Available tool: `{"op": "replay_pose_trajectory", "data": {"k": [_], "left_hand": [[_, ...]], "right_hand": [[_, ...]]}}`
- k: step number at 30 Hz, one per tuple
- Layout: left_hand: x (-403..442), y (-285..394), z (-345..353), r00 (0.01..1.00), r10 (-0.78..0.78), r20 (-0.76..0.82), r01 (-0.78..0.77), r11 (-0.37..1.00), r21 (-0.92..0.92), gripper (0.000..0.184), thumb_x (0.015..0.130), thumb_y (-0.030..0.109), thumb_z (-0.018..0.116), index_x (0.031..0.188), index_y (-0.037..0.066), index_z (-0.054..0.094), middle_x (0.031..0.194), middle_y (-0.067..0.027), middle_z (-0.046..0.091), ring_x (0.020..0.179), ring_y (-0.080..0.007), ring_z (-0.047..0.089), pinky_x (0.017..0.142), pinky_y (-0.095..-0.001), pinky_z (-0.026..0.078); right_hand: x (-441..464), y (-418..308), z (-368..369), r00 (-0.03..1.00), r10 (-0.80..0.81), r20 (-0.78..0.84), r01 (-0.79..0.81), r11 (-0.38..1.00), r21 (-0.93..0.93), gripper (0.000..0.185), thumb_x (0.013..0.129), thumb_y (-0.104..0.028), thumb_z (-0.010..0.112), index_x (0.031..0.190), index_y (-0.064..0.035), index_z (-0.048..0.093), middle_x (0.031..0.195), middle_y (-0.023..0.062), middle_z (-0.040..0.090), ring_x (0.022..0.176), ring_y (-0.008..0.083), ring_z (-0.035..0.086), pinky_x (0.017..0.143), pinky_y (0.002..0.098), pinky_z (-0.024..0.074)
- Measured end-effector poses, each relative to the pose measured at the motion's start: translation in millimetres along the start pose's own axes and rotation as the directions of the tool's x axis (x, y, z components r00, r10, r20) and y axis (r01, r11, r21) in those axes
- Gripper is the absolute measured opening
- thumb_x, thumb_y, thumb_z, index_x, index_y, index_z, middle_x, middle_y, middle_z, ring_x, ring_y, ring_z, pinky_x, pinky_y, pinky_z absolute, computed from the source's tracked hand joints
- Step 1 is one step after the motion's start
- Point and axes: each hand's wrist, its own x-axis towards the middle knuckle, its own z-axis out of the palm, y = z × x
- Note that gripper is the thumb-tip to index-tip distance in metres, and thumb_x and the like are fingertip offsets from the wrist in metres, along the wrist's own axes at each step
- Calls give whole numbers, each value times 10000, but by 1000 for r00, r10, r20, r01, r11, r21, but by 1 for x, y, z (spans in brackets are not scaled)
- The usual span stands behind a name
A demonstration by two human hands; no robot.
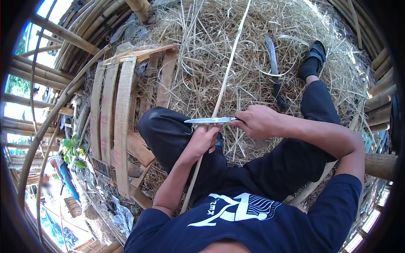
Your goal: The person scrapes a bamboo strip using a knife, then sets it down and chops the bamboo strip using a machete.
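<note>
Holding a knife [207, 120] across a long pale strip [226, 80]

The strip runs slantwise from beside the torso, past the left thigh and out over the shavings [202, 69]. Its near part is wrapped in the closed fingers of the left hand [203, 141], just below the blade. The right hand [258, 121] is clenched around the knife's handle, blade pointing left over the strip; whether the edge bites in, I cannot tell. Beyond the hands, a larger curved blade [271, 52] with a dark handle lies on the litter, near the sandalled right foot [313, 61]. Left of the bent left knee stands a slatted wooden frame [123, 122].
</note>
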Motion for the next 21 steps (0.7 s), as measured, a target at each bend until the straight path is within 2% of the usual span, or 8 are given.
{"op": "replay_pose_trajectory", "data": {"k": [7,8,13,16,18,19,20,21], "left_hand": [[4,-2,4,997,20,-70,-14,995,95,131,948,184,506,942,55,487,525,70,303,376,-38,293,351,-223,300],[4,-1,5,996,34,-86,-26,995,96,135,945,185,514,920,56,484,526,69,305,377,-36,291,346,-223,300],[9,-3,-2,992,71,-104,-57,990,132,212,941,212,532,795,82,450,523,69,320,382,-36,297,340,-221,299],[11,-2,-5,991,79,-105,-61,985,160,223,939,196,531,763,84,452,521,72,312,384,-35,311,336,-210,295],[-8,-6,-1,993,43,-106,-29,991,133,215,938,194,533,771,85,454,519,75,312,382,-33,310,334,-208,293],[-21,-9,-3,994,8,-112,6,993,119,208,938,192,535,778,85,456,518,78,313,379,-30,308,332,-207,290],[-28,-11,-9,998,-20,-60,21,999,24,199,939,198,543,798,82,465,517,83,315,374,-28,306,329,-211,283],[-24,-12,-14,1000,2,-5,-2,1000,-19,201,942,207,547,809,78,469,515,84,316,371,-27,305,327,-217,278]], "right_hand": [[6,23,1,997,-20,-75,13,996,-86,321,909,-355,542,782,-61,566,594,173,564,590,394,567,531,493,424],[8,26,-1,999,-9,-44,3,990,-138,368,927,-397,498,815,-70,626,613,175,592,599,379,599,551,477,464],[10,41,-20,991,73,-110,-99,964,-248,381,916,-420,511,802,-74,623,612,164,594,604,360,602,547,459,455],[12,51,-34,992,79,-103,-106,950,-292,317,908,-352,521,838,-67,642,685,164,624,662,347,626,589,445,483],[6,105,-68,908,334,-253,-412,823,-391,241,860,-187,469,983,-76,644,912,165,664,836,312,658,694,431,532],[-12,155,-89,711,433,-554,-593,792,-143,277,880,-204,424,1023,-91,633,950,178,664,869,336,651,715,443,530],[-27,213,-104,670,302,-678,-594,766,-247,329,936,-279,382,1055,-108,636,970,216,652,883,369,638,742,453,516],[-37,179,-124,478,472,-741,-696,718,7,398,971,-370,358,1096,-108,630,959,239,641,889,400,621,766,470,495]]}}
